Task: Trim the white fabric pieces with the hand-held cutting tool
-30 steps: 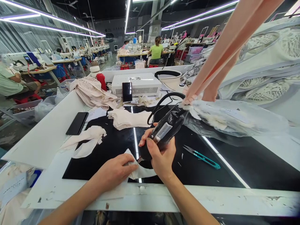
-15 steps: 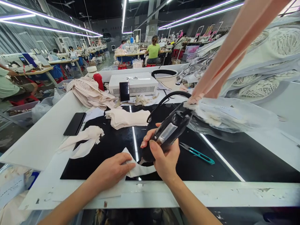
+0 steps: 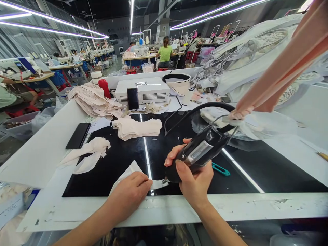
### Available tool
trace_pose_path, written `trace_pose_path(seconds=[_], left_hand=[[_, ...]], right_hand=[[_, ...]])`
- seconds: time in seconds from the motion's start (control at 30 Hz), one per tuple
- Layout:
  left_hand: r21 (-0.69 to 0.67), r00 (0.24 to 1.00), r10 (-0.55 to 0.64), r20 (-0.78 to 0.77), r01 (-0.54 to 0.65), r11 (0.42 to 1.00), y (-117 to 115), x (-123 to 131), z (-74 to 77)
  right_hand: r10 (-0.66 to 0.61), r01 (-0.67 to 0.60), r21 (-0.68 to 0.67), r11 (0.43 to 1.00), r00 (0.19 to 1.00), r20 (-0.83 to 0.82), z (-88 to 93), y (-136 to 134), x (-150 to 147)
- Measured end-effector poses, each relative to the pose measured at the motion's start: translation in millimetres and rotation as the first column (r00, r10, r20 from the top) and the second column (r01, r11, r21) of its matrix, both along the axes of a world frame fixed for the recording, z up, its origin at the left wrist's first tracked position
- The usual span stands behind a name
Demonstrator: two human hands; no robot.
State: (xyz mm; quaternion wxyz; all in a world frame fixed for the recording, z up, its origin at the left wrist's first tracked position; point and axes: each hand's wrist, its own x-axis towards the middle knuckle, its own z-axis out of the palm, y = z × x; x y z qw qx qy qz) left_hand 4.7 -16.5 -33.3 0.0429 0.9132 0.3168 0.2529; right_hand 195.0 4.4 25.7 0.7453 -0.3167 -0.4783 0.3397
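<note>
gripping black tool [image 3: 198, 153], left hand [image 3: 130, 193] pressing fabric [image 3: 127, 172]

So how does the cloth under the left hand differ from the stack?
The cloth is one white piece, pressed flat by the left hand; the stack is many beige pieces piled, untouched. The cloth lies by the near edge, the stack farther back. Both rest on the black mat.

— What can't you make out on the worktop?
— The teal-handled thread snips [image 3: 220, 169]: only the handle end shows past the right hand [image 3: 193, 181] and the black corded handheld tool [image 3: 200, 152] in its grip.
— And the white fabric piece [image 3: 129, 169]?
— Its near part lies under the left hand [image 3: 129, 195]. The tool's tip is too small to read. The pink hanging straps [image 3: 279, 75] run off the top right edge.
</note>
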Motion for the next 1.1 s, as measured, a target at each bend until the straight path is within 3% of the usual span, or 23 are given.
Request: trace_pose_path(seconds=[1.1], left_hand=[[-0.028,0.999,0.037,0.007,-0.037,0.999,-4.9,-5.3,-5.3]], right_hand=[[0.123,-0.122,0.034,0.992,0.991,-0.048,-1.8,16.3,-29.4]])
